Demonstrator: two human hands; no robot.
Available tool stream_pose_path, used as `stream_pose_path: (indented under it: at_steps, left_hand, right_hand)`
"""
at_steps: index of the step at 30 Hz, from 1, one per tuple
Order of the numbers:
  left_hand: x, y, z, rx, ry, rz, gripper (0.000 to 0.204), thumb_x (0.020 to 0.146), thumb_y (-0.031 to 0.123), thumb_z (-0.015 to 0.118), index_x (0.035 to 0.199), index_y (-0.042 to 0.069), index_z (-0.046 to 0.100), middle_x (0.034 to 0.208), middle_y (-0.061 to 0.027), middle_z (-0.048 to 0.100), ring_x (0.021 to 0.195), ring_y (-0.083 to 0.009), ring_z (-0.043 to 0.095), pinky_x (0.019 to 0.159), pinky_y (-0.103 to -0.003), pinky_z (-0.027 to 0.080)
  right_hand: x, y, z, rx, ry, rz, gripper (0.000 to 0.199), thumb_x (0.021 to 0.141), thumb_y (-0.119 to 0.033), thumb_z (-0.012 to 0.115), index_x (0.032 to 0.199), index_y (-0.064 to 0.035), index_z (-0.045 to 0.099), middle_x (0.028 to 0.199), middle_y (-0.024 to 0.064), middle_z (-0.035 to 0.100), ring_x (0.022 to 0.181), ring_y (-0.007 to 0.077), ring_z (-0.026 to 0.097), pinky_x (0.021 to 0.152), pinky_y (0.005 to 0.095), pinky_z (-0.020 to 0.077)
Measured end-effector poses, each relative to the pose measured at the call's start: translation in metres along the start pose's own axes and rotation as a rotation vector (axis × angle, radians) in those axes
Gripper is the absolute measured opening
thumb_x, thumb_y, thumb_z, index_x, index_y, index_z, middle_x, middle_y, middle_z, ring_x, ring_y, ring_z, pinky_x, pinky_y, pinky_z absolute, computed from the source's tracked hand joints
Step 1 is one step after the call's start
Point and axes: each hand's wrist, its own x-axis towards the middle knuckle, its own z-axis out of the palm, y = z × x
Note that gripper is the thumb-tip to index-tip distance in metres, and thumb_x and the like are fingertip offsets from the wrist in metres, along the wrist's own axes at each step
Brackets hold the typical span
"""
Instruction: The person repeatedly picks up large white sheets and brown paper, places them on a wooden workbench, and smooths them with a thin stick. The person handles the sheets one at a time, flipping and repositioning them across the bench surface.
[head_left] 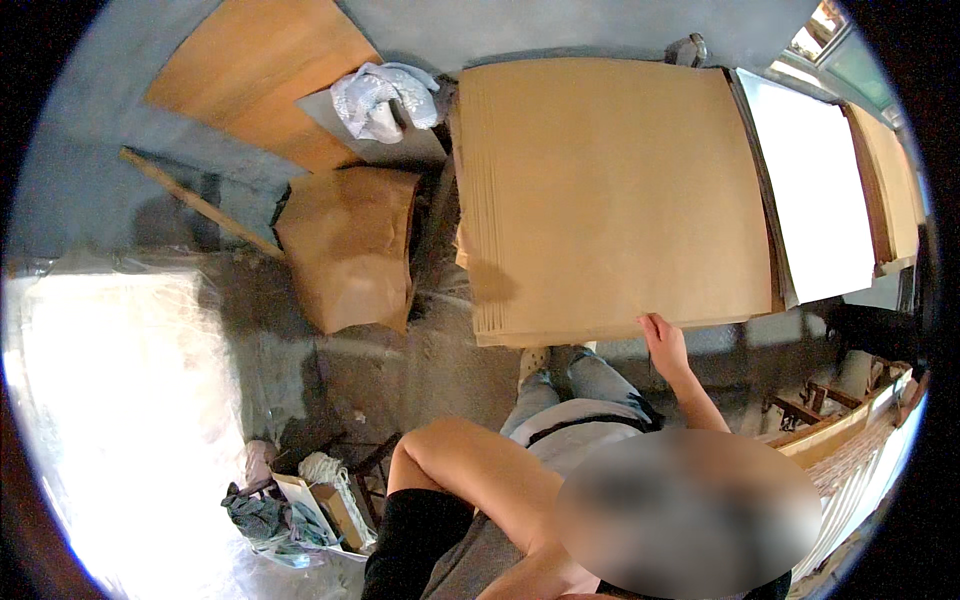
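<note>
A thick stack of large brown cardboard sheets (610,190) lies on a raised surface in front of me. My right hand (665,343) reaches forward to the stack's near edge, and its fingers close on the edge of the top sheet. My left arm (460,475) is bent at the elbow against my body. Its hand is hidden near my chest. Below the stack's edge I see my legs in jeans (575,385).
White sheets (815,190) and more brown board lie right of the stack. On the concrete floor to the left are a crumpled brown sheet (345,255), a white cloth (385,100), a wooden board (260,70), a stick (195,200) and bright plastic sheeting (120,400). A box of oddments (310,510) stands lower left.
</note>
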Motion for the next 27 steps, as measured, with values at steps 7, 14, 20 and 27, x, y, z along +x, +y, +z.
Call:
stream_pose_path:
  at_steps: [7,14,20,27]
  left_hand:
    - [-0.047,0.009,-0.115,1.338,-0.809,0.482,0.050,0.085,0.027,0.047,0.128,0.007,0.032,0.135,-0.0007,0.028,0.121,-0.0104,0.028,0.100,-0.032,0.024]
    - [-0.088,0.112,-0.203,1.974,-0.959,-1.393,0.033,0.075,0.011,0.055,0.108,0.014,0.055,0.116,-0.0077,0.050,0.109,-0.0254,0.046,0.089,-0.041,0.038]
    - [-0.112,0.211,-0.235,2.004,0.024,-1.677,0.021,0.082,0.009,0.048,0.102,0.005,0.054,0.103,-0.0131,0.054,0.093,-0.0283,0.053,0.078,-0.033,0.044]
    - [-0.098,0.259,-0.277,1.842,0.314,-1.740,0.022,0.083,0.011,0.051,0.104,0.004,0.053,0.096,-0.0122,0.058,0.085,-0.0223,0.058,0.074,-0.030,0.046]
  right_hand:
    - [0.035,0.100,0.017,-0.119,-0.030,-0.096,0.027,0.086,-0.024,0.040,0.090,-0.0035,0.057,0.062,0.0129,0.052,0.057,0.0266,0.052,0.056,0.0362,0.0407]
    - [0.080,0.063,0.014,-0.055,-0.196,-0.036,0.023,0.087,-0.023,0.041,0.092,-0.0039,0.053,0.060,0.0108,0.052,0.050,0.0216,0.050,0.050,0.0343,0.0394]
    - [0.124,-0.013,0.029,-0.426,-0.190,-0.036,0.018,0.086,-0.022,0.041,0.097,-0.0105,0.050,0.075,0.0154,0.059,0.070,0.0339,0.058,0.056,0.0425,0.0458]
    - [0.224,-0.173,0.127,-0.470,-0.326,-0.232,0.035,0.084,-0.014,0.040,0.117,-0.0245,0.047,0.092,0.0131,0.059,0.074,0.0300,0.059,0.059,0.0410,0.0475]
